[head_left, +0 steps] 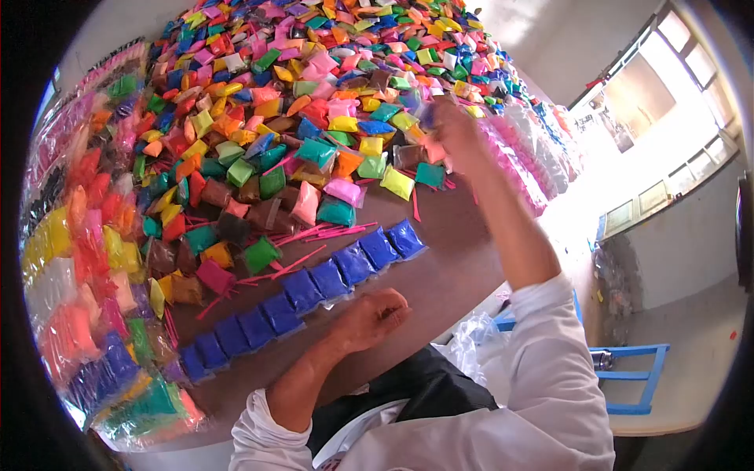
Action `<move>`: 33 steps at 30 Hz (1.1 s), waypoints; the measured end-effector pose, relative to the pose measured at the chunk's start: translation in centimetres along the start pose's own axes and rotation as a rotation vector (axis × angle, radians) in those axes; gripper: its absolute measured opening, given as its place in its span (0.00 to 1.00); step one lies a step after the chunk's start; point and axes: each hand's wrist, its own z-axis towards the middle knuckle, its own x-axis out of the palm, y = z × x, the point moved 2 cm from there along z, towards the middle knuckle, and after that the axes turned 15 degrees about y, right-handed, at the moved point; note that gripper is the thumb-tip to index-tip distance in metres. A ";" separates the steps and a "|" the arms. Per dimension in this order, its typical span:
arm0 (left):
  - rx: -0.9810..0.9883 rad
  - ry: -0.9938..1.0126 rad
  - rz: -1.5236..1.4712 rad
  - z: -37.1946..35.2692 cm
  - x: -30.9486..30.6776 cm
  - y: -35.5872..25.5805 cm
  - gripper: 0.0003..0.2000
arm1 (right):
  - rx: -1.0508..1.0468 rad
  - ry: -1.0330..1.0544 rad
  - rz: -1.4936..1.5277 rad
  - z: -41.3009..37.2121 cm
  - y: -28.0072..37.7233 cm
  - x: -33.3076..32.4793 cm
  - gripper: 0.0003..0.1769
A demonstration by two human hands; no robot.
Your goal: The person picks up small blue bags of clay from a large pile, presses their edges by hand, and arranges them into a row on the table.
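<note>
A slanting row of blue packets [302, 290], clear-wrapped and laid edge to edge, stretches across the brown table [440, 290]. My left hand [369, 318] is just in front of the row, its fingers loosely curled in and nothing visible in them. Reaching out to the far right, my right hand [455, 129] is over the edge of a large heap of coloured packets [322, 110]. Motion smears its fingers, and a blue blur shows beside them. Pink plastic sticks [314, 233] lie between the heap and the row.
Clear bags of coloured packets [67, 314] line the left side. Bags with pink contents [510, 157] stand right of the heap. A blue metal frame [648, 381] is at the lower right, near crumpled clear plastic [475, 337]. A bright window [667, 78] opens at the right.
</note>
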 end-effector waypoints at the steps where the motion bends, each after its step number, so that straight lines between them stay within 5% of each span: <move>1: 0.006 0.003 -0.020 0.0 0.0 0.1 0.08 | 0.110 -0.062 -0.024 0.6 -2.2 -3.0 0.15; 3: 0.029 0.037 0.038 0.0 -0.3 -0.1 0.08 | 0.442 -0.410 1.594 0.9 -6.3 -3.1 0.16; 7: -0.072 0.068 0.052 -0.3 -0.6 -0.9 0.08 | 0.457 -0.328 1.418 0.4 -7.1 -0.3 0.15; 12: 0.064 0.025 0.069 -0.3 -0.1 0.6 0.07 | 0.361 -0.151 1.202 2.4 -0.2 6.1 0.15; 15: 0.075 0.038 0.146 -0.1 -0.2 0.5 0.08 | 0.202 -0.135 0.644 5.2 3.2 7.5 0.16; 19: 0.045 0.038 0.145 -0.1 -0.3 0.0 0.09 | -0.034 0.046 0.439 9.3 9.3 6.8 0.29; 24: 0.132 0.028 0.118 0.1 -0.6 -0.1 0.11 | -0.098 0.344 0.319 14.0 19.2 10.5 0.47; 26: 0.087 0.032 0.175 0.3 0.0 1.3 0.11 | -0.046 0.429 0.215 13.8 25.8 9.5 0.46; 28: 0.048 0.026 0.238 0.3 0.7 3.4 0.11 | -0.243 0.231 0.191 13.6 30.3 11.8 0.47; 33: 0.029 0.016 0.228 0.1 0.5 4.0 0.11 | -0.528 0.263 0.127 10.3 38.6 14.1 0.53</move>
